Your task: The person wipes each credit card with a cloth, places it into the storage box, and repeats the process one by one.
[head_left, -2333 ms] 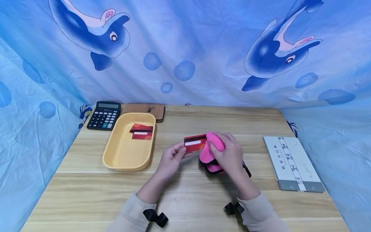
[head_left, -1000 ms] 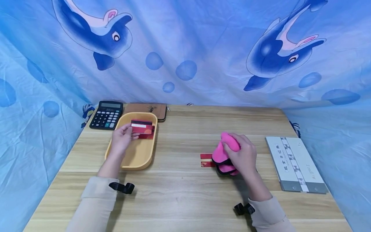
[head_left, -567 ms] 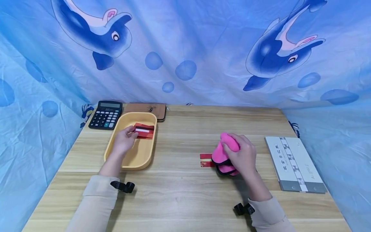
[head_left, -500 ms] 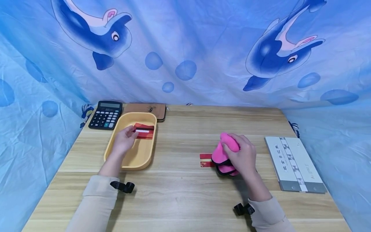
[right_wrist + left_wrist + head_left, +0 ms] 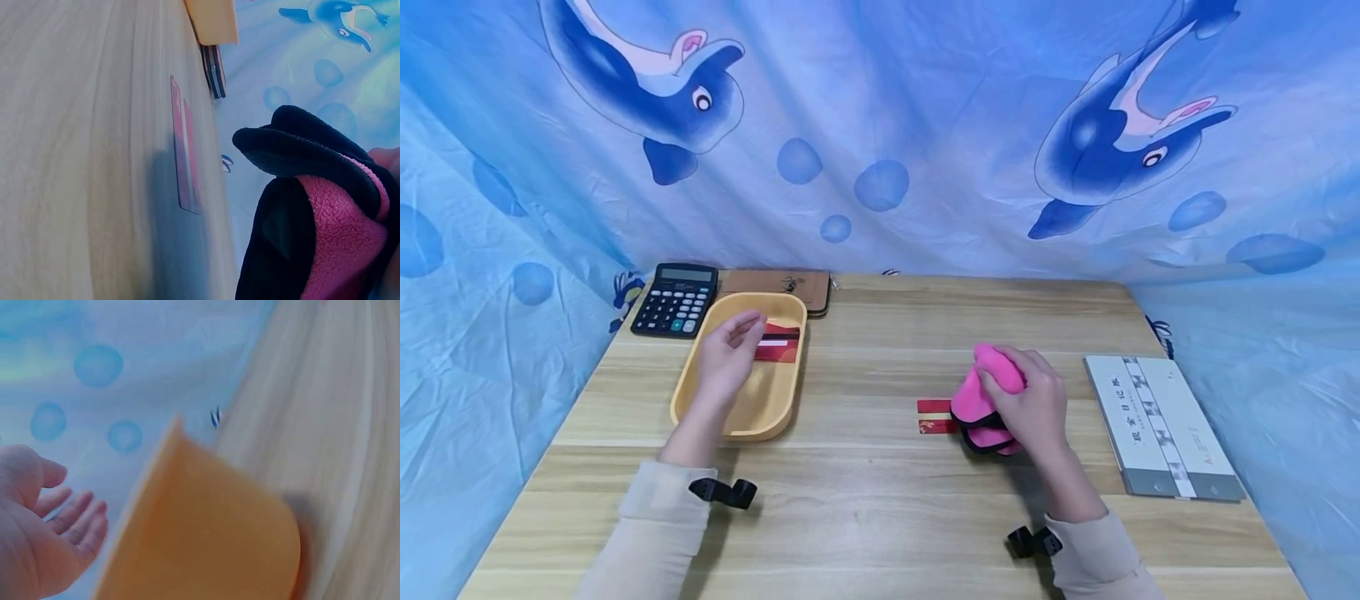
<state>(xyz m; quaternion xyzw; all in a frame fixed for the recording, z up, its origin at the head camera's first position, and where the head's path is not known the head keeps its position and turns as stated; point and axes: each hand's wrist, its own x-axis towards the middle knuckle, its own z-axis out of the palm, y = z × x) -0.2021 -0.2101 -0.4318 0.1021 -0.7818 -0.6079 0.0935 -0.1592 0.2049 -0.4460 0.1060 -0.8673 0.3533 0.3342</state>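
My left hand [image 5: 727, 354] is raised over the cream-yellow tray [image 5: 679, 400], holding nothing; its fingers look loosely bent in the left wrist view. Red bank cards [image 5: 781, 353] with a dark stripe lie overlapped in the tray's far part, partly behind that hand. My right hand [image 5: 1033, 400] grips a bunched pink cloth [image 5: 973, 398] with black edging, held above the table. In the right wrist view the cloth's folds [image 5: 340, 231] show pink fleece between black borders. A red card with a pale gold band [image 5: 934, 417] lies flat on the table, its right side hidden behind the cloth.
A black calculator [image 5: 674, 300] stands left of the tray, and a brown wallet [image 5: 816, 292] lies behind it. White-grey booklets [image 5: 1157, 425] lie at the table's right. A blue dolphin-print curtain [image 5: 955, 125] closes off the back and sides.
My left hand carried a red card from beside the cloth to the tray, let it go there and lifted slightly. The right hand shifted right with the cloth, then stayed nearly still.
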